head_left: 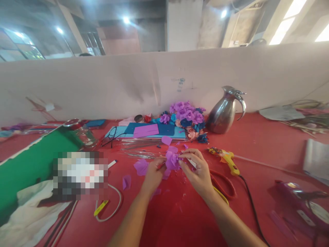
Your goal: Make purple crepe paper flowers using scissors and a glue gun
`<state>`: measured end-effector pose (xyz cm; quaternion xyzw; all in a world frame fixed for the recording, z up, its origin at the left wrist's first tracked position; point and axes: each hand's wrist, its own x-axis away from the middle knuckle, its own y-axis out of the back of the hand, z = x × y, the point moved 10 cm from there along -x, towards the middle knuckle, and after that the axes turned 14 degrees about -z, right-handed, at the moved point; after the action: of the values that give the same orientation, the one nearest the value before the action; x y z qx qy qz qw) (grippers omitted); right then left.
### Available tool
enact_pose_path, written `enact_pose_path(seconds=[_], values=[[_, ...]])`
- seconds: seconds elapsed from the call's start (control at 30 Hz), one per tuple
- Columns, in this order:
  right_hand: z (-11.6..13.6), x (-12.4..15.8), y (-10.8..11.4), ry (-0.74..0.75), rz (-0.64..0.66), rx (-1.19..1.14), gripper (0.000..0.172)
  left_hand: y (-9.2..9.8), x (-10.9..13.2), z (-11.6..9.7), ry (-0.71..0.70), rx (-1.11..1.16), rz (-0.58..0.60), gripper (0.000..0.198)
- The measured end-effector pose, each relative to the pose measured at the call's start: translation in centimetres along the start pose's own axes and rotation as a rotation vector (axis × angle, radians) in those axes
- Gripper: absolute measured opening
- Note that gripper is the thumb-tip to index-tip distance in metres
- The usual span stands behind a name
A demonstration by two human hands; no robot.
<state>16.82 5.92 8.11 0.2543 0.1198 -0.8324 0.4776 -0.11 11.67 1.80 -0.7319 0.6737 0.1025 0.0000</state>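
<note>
A purple paper flower [172, 160] is held up over the red table [174, 212] between my two hands. My left hand [156, 171] pinches its left side with thumb and fingers. On its right side, my right hand [196, 169] closes thumb and forefinger at the petals. Loose purple petals [141, 166] lie just left of my left hand, and one more petal [166, 140] lies beyond the flower. Scissors with red handles [226, 183] rest partly under my right hand.
A yellow glue gun [226, 160] with a black cord lies right. Behind stand a metal jug [223, 111] and a pile of paper flowers [186, 115]. Coloured sheets [146, 130], glasses [112, 137] and a glass jar [83, 133] are further left. A purple device [300, 202] sits at the right.
</note>
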Motion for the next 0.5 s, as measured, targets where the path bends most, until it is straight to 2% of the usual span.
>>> enact_pose_path(seconds=[0.23,0.5], values=[[-0.6,0.5,-0.4,-0.059,0.01,-0.027,0.008,-0.2,0.2,-1.2,-0.065,-0.015,0.011,0.013],[-0.2,0.6,-0.5,-0.059,0.018,-0.052,0.008,0.0,0.1,-1.2,-0.084,0.053,-0.011,0.022]])
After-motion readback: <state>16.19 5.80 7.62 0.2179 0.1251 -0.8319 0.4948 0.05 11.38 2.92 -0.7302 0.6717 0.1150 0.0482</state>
